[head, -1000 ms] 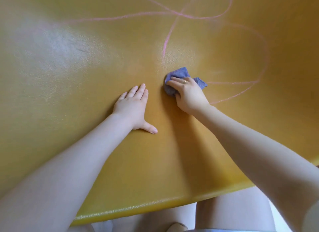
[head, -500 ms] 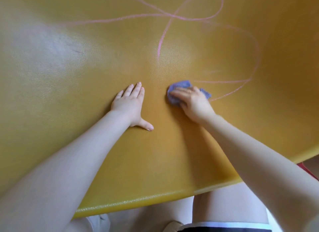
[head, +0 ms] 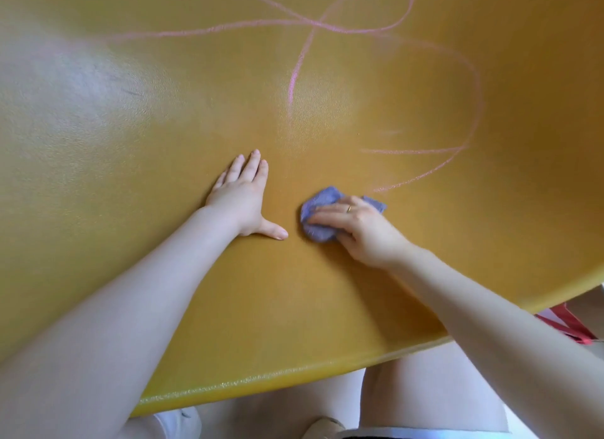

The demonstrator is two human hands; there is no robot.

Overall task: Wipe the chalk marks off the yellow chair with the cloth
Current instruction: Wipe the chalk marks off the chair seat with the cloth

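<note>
The yellow chair seat (head: 137, 164) fills nearly the whole view. Pink chalk marks (head: 295, 75) loop across its far half, with two more strokes (head: 418, 151) to the right of centre. My right hand (head: 359, 229) presses a small crumpled blue-purple cloth (head: 318, 209) flat on the seat, just below and left of the lower pink stroke. My left hand (head: 243, 200) lies flat on the seat to the left of the cloth, fingers together, thumb spread, holding nothing.
The seat's front edge (head: 261, 378) curves across the bottom of the view. Below it are my bare legs (head: 425, 393) and shoes. A red and white object (head: 568, 324) shows past the seat edge at the right.
My right hand has slid the cloth down the seat towards me, away from the pink strokes. My left hand has stayed flat in place.
</note>
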